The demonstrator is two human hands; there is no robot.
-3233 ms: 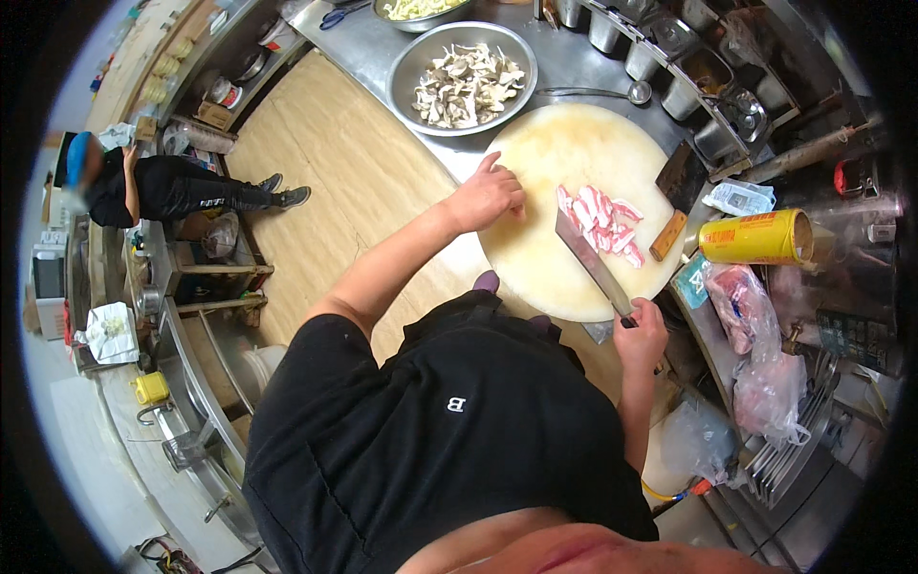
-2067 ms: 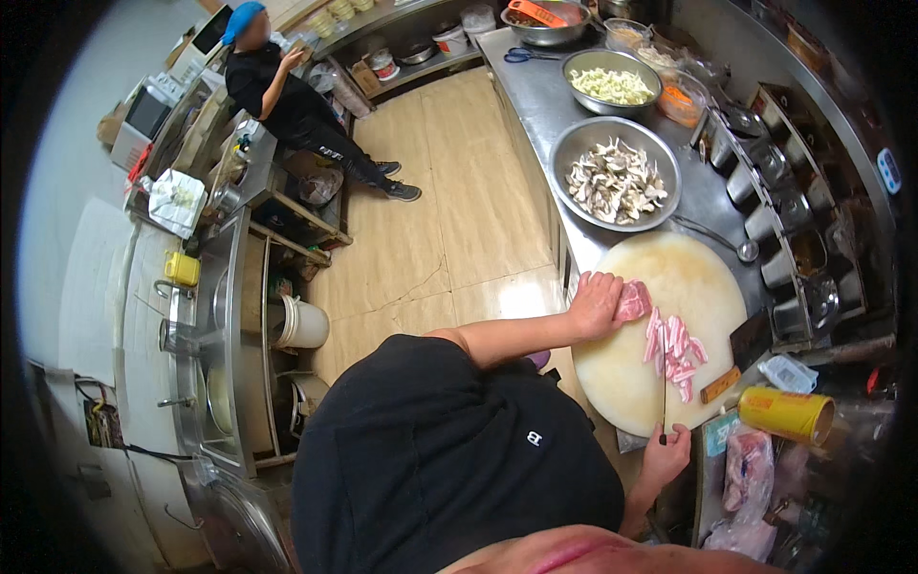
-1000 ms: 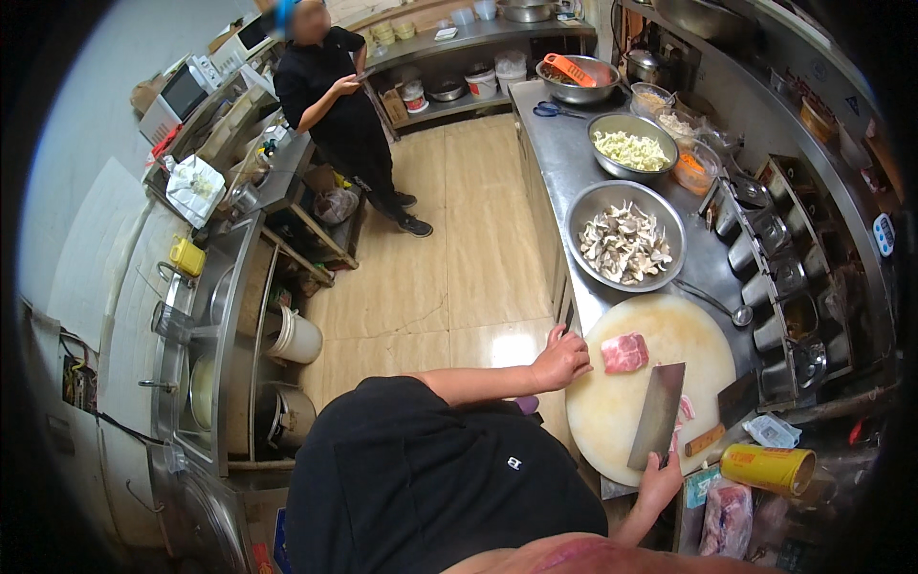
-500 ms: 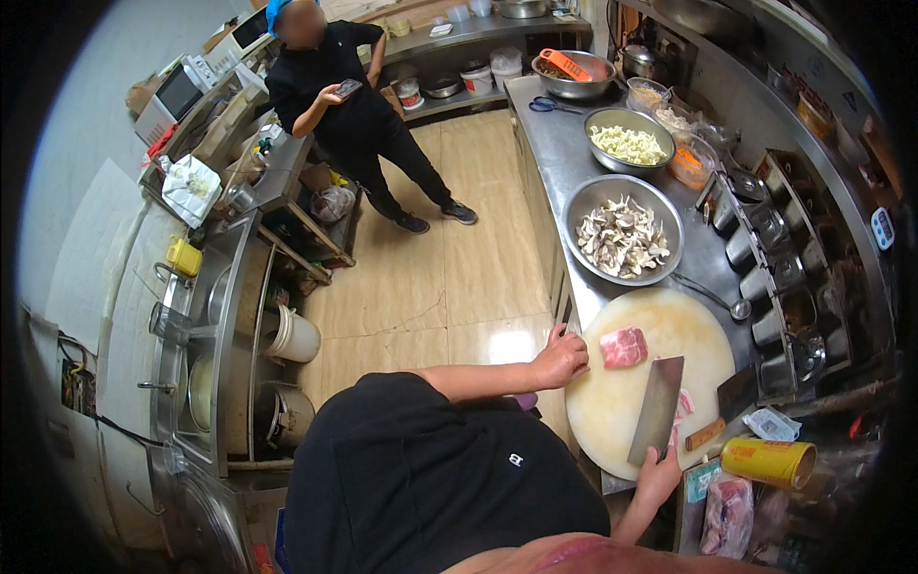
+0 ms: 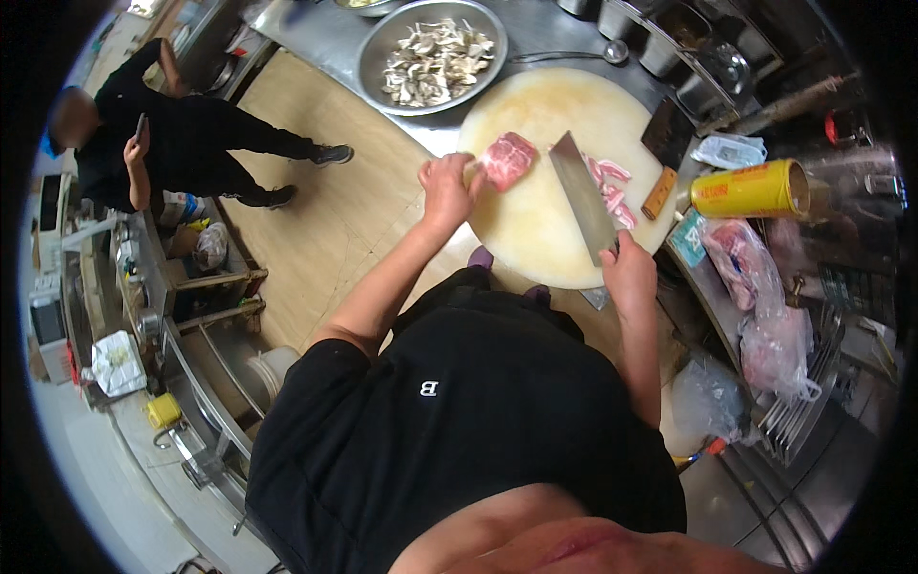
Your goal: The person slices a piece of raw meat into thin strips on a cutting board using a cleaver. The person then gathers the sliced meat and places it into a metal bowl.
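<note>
My right hand [image 5: 626,273] is closed round the handle of a cleaver [image 5: 581,196], whose wide blade lies slantwise over a round cutting board [image 5: 507,244]. Just right of the blade are several sliced strips of raw meat [image 5: 612,182]. At the board's left side, my left hand [image 5: 449,191] has its fingers curled at the edge of a piece of raw meat [image 5: 509,161]. Those fingertips are blurred, so whether they grip the meat is unclear. A second wooden-handled knife [image 5: 659,193] rests along the board's right edge.
Beyond the board stand a steel bowl of torn mushrooms [image 5: 435,62] and a ladle [image 5: 583,55]. To the right are a yellow can [image 5: 751,189] and bagged meat [image 5: 736,263]. A person [image 5: 182,124] with a phone stands at the far left.
My view has turned and tilted down toward my body. My left hand has moved from beside the board to the edge of the meat piece. My right hand still holds the cleaver.
</note>
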